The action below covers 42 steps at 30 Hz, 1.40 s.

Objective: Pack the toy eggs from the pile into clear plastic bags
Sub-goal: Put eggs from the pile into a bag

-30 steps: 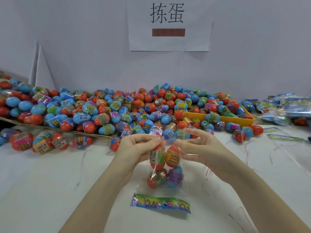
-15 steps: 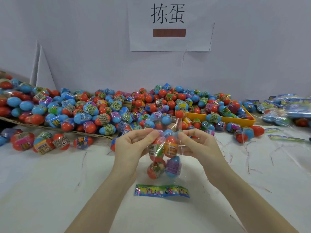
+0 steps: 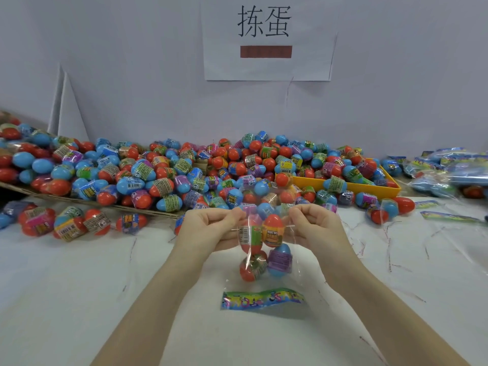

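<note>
A clear plastic bag [image 3: 295, 249] with several toy eggs [image 3: 273, 231] inside hangs just above the white table. My left hand [image 3: 211, 228] pinches its upper left edge and my right hand [image 3: 315, 227] pinches its upper right edge, fingers curled. The bag's open top rises between my hands in front of the pile. Behind lies the big pile of red and blue toy eggs [image 3: 171, 170], spread across the back of the table.
A colourful printed card strip [image 3: 262, 298] lies flat under the bag. A yellow tray [image 3: 351, 186] holds eggs at the back right. Filled bags [image 3: 446, 170] and loose strips [image 3: 449, 216] sit far right. More bagged eggs [image 3: 63, 220] lie at left.
Both hands have drawn closer together and lifted slightly, curling tighter on the bag's top edges. The bag with its eggs hangs a little higher.
</note>
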{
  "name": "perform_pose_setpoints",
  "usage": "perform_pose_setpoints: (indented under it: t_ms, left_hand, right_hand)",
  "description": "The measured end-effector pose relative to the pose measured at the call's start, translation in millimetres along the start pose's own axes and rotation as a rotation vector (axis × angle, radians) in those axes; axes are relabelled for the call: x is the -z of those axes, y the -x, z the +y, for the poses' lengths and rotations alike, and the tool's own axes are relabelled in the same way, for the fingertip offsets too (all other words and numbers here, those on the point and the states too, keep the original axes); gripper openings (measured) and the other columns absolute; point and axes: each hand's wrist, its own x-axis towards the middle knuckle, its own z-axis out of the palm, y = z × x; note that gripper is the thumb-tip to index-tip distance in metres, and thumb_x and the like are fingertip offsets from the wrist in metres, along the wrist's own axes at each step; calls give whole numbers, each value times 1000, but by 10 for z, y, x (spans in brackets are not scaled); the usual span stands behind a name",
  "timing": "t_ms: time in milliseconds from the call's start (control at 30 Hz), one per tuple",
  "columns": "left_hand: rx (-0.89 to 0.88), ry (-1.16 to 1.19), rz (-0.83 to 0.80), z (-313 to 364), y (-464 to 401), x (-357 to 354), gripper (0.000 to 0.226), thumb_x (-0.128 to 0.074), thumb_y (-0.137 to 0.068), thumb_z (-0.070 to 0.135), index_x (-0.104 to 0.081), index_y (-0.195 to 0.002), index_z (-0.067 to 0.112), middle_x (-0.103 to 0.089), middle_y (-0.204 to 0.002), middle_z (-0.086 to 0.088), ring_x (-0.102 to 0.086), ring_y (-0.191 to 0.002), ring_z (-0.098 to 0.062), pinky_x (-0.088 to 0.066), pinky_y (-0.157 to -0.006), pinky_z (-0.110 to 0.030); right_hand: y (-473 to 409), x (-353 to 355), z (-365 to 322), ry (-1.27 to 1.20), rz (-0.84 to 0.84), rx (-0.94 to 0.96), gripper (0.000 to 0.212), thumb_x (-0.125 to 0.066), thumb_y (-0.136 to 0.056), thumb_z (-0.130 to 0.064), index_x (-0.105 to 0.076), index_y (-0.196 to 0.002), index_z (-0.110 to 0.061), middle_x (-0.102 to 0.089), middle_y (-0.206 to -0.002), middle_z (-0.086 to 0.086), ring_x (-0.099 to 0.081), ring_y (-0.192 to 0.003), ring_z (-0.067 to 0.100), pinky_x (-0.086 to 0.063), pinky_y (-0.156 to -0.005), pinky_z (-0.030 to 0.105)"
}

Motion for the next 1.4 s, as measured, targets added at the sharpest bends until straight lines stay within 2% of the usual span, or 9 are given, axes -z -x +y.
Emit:
perform_pose_setpoints:
  t_ms: [200,400,567,733,867,967,1067,1267,1400]
  left_hand:
    - [-140,-94,95,-53,3,-92,18,-60,-85,11,-69,-71,18,-70,-60,7,-66,-54,-4,-50,-50,-13]
    - [-176,-106,78,-62,-5,-79,12,-64,-81,14,-71,-71,16,-71,-62,6,-67,-56,-5,-52,-52,-15]
    - [-197,-114,72,-63,-13,-74,12,-64,-81,14,-70,-71,16,-71,-62,7,-66,-57,-3,-51,-52,-15]
    - [-192,-103,75,-87,-28,-57,14,-63,-82,17,-71,-70,19,-72,-66,5,-67,-60,-6,-52,-54,-15]
    - [-86,-21,54,-68,-61,4,17,-60,-85,17,-71,-73,15,-74,-70,0,-70,-64,-11,-54,-55,-17]
    - [-84,-112,-9,-72,-47,7,12,-63,-82,13,-72,-74,15,-73,-69,1,-68,-63,-8,-55,-56,-18]
    - [-114,-127,23,-91,-46,2,12,-65,-82,12,-71,-72,15,-72,-65,2,-67,-60,-8,-55,-58,-19]
    - [-77,-74,130,-125,-85,-58,16,-55,-91,11,-60,-76,10,-69,-57,11,-64,-53,1,-51,-50,-12]
    - [0,-63,64,-119,-62,-116,15,-46,-96,20,-50,-84,13,-67,-56,14,-63,-51,1,-50,-48,-14]
  right_hand:
    - [48,19,13,269,33,154,15,-68,-80,-21,-65,-65,-24,-69,-60,-5,-63,-56,3,-53,-55,17]
    - [14,50,-15,123,17,29,9,-72,-76,-12,-67,-74,-18,-67,-55,-6,-61,-49,2,-49,-49,12]
    - [19,47,-6,141,-25,31,9,-75,-72,-20,-68,-71,-26,-68,-58,-11,-59,-52,-3,-46,-48,10]
    - [-12,49,25,146,-25,-12,12,-68,-81,-17,-68,-70,-20,-66,-58,-10,-58,-52,-2,-46,-49,10]
    - [-26,41,24,88,-6,-56,11,-58,-88,-13,-63,-78,-14,-66,-74,0,-62,-65,9,-49,-54,13]
    - [-17,24,9,70,-14,-65,13,-55,-90,-10,-61,-79,-11,-66,-76,1,-61,-62,8,-52,-55,14]
    - [-8,19,-5,92,-22,-77,15,-54,-91,-9,-62,-78,-10,-67,-75,1,-61,-59,5,-52,-55,16]
    - [-46,71,-17,66,13,-129,19,-48,-93,-3,-60,-77,-7,-68,-72,-3,-61,-71,9,-51,-76,27]
    - [-31,32,-29,-21,-48,-149,18,-44,-96,-8,-53,-81,-10,-65,-78,1,-61,-73,12,-53,-64,19]
